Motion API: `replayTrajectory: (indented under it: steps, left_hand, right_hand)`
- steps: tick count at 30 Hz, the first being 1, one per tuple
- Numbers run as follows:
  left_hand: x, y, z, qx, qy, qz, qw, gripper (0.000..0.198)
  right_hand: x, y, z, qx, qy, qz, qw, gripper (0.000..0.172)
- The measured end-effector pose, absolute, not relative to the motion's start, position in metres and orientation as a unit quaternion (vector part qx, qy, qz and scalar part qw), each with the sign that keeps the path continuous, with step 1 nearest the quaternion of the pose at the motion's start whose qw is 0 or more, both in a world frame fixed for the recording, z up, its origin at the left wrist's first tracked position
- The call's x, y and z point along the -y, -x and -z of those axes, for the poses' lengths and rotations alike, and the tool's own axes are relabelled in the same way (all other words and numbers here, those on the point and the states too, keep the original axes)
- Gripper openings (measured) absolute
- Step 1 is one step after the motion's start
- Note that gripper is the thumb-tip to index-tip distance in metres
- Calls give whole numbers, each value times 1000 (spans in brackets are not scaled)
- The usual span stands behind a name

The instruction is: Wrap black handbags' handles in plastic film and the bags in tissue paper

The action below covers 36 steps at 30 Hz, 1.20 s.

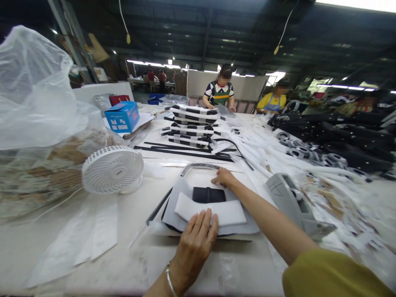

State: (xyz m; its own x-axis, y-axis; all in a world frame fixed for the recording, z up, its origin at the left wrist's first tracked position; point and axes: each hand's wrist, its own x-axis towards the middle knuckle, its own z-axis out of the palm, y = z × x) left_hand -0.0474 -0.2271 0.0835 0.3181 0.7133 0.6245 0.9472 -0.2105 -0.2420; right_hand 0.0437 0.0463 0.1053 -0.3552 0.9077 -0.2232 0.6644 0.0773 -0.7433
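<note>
A black bag [168, 227] lies in front of me under a pale grey sheet [173, 206], mostly covered. On the sheet rest a folded black leather-like piece [209, 195] and a white foam strip [213, 211]. My left hand [196, 237] lies flat on the foam strip's near edge, fingers stretched out. Beyond the sheet, a curved handle [198, 165] wrapped in clear plastic arches away from me. My right hand [224, 177] is closed at the right side of this handle, fingers curled round it.
A white fan [113, 169] stands left, before a large plastic bag [37, 99]. A grey tape dispenser [286, 198] stands right. Wrapped strap bundles [192, 128] and black strips [185, 152] lie ahead. Black bags [337, 136] pile up right. A co-worker [219, 90] stands across the table.
</note>
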Motion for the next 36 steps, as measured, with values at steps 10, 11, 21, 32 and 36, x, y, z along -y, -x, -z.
replayTrajectory:
  steps: [10,11,21,32,36]
  left_hand:
    - [224,47,-72,553,736,238,310,40]
    - [224,47,-73,553,736,239,308,40]
    - [226,48,-82,555,750,213,291,40]
    - [227,49,-84,548,763,196,282,39]
    - [228,50,-84,541,765,200,287,38]
  right_hand:
    - [-38,-27,-111,720,607,-332,53,28]
    - [-39,-29,-110,714,607,-344,53,27]
    - [-44,-66,-139,655,552,-484,178,23]
    - [35,-100,-182,776,406,-426,227,13]
    - [79,-116,-186,893,356,-208,180,17]
